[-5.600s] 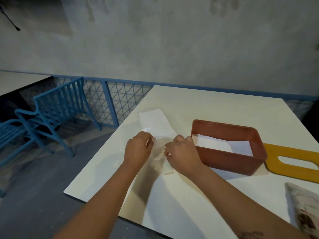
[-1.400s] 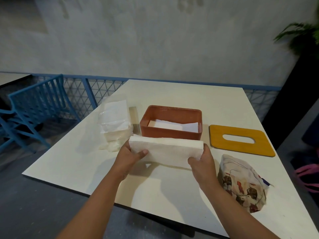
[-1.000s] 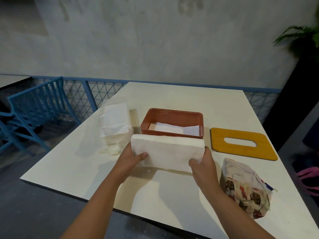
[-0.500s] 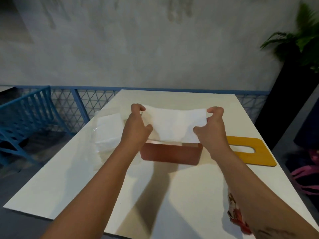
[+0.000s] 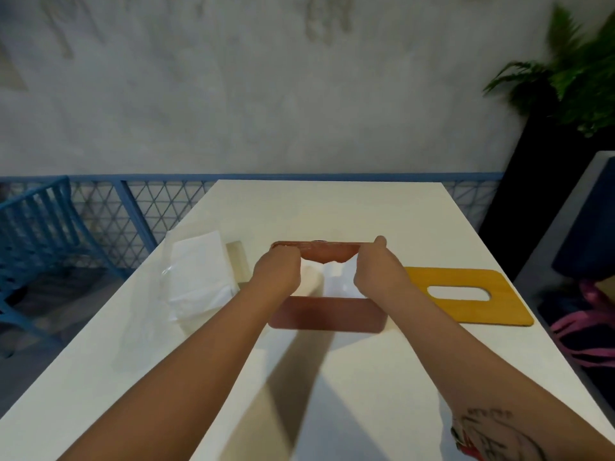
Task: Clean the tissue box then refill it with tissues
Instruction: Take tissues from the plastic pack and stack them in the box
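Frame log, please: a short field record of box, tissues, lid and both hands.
box: red-brown tissue box, open-topped, on white table
tissues: white tissue stack in the box, between the hands
left hand: grips stack's left end
right hand: grips stack's right end
lid: yellow lid off, flat on table right of box
other: plastic tissue pack left of box

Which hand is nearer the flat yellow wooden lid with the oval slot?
Right. The right hand, at the terracotta plastic tissue box's right end, is just left of the yellow lid; the left hand is at the box's left end. Both grip the white tissue stack.
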